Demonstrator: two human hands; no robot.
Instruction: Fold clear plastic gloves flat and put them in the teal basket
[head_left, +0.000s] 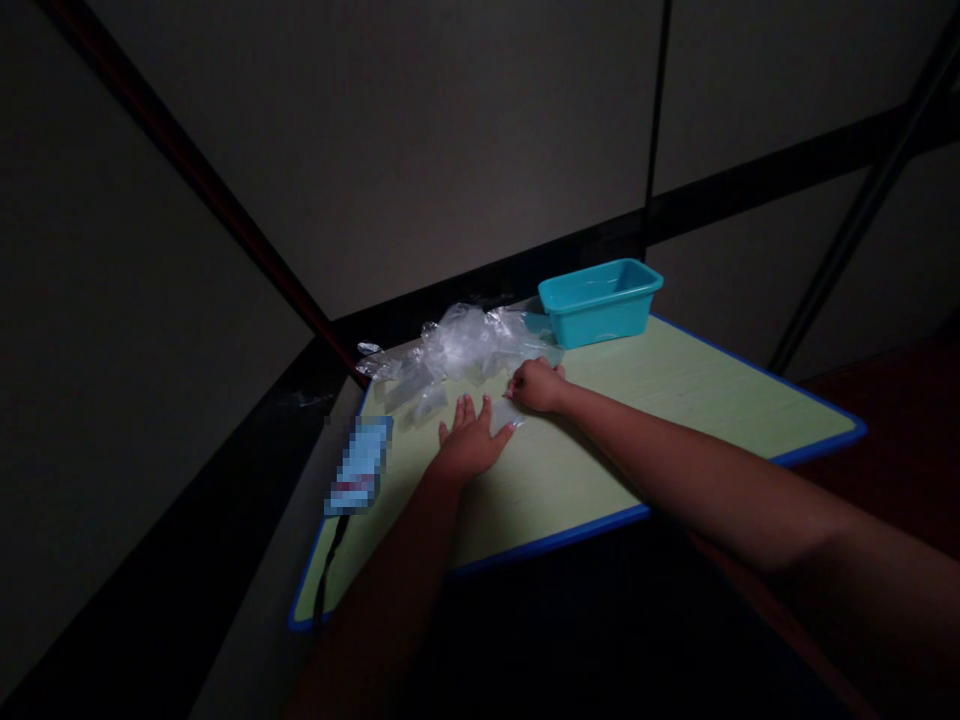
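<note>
1. Extends left arm (pixel 405 560) and right arm (pixel 697 470) forward, both bare.
2. Holds left hand (pixel 471 442) palm down, fingers (pixel 469 408) spread.
3. Curls right hand (pixel 536 385), fingers bent toward thumb, slightly farther forward.

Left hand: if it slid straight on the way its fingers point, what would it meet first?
Most likely the near edge of the plastic pile, just beyond the fingers of the left hand; the exact gap is hard to judge.

desk (pixel 735 390) before wall (pixel 487 140) | plastic bags (pixel 465 345) on desk's far edge, left of tub (pixel 600 318) | pixelated item (pixel 360 465) on left edge | left hand (pixel 471 442) before bags | right hand (pixel 537 385) to its right, nearer than tub | plastic piece (pixel 508 414) between hands
</note>
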